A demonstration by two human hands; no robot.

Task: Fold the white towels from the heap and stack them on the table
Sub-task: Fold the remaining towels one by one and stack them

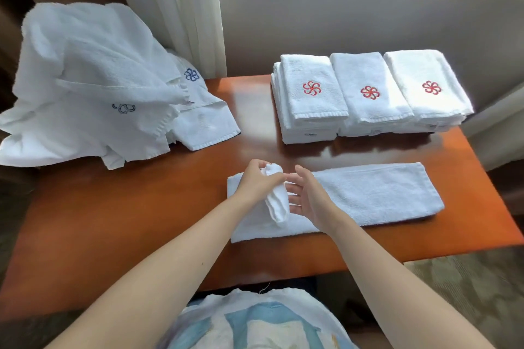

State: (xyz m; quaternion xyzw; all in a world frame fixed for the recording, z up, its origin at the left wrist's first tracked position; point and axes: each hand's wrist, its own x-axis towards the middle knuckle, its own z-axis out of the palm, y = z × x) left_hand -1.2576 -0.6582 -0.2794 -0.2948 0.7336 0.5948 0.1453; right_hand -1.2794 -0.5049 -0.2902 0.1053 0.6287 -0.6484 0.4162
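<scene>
A white towel [374, 193], folded into a long strip, lies across the front of the orange table [141, 207]. My left hand [256, 183] grips a bunched part of the towel near its left end and lifts it off the strip. My right hand [307, 195] hovers just beside that bunch with its fingers spread and relaxed. A heap of loose white towels [85, 88] with blue emblems covers the table's back left corner. At the back right stand three stacks of folded white towels [368, 93] with red flower emblems on top.
A white curtain [175, 8] hangs behind the heap, and a grey wall under a window sill runs behind the stacks. The table's front edge is close to my body. Patterned carpet [467, 292] shows to the right of the table.
</scene>
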